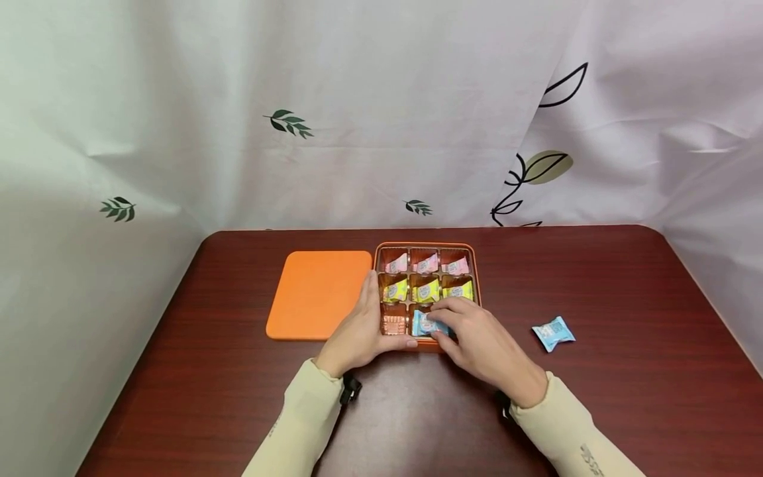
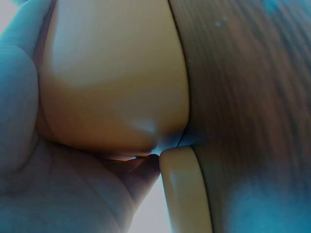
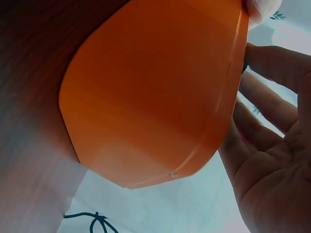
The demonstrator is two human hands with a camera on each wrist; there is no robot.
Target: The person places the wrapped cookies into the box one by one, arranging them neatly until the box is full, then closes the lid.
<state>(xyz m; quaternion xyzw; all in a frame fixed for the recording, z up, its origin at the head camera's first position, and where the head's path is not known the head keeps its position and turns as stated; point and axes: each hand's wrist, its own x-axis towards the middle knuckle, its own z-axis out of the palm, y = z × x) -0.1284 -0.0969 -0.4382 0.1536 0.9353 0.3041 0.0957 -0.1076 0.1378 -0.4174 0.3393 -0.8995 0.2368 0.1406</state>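
An orange box (image 1: 422,346) holds a divided tray. Pink-wrapped candies (image 1: 426,264) fill its back row and yellow-wrapped candies (image 1: 426,291) its middle row. At the box's front left corner rests my left hand (image 1: 357,334), fingers straight along the left side and thumb along the front edge. My right hand (image 1: 479,338) pinches a blue-wrapped candy (image 1: 422,324) between thumb and fingers at the front middle compartment. Ridged floor shows in the front left compartment; the front right one is hidden under my right hand. In the right wrist view, the box wall (image 3: 155,97) hides the candy.
A flat orange lid (image 1: 318,295) lies on the dark red table (image 1: 208,397), left of the box. Another blue-wrapped candy (image 1: 554,333) lies on the table to the right. A pale curtain with leaf prints (image 1: 381,119) stands behind the table.
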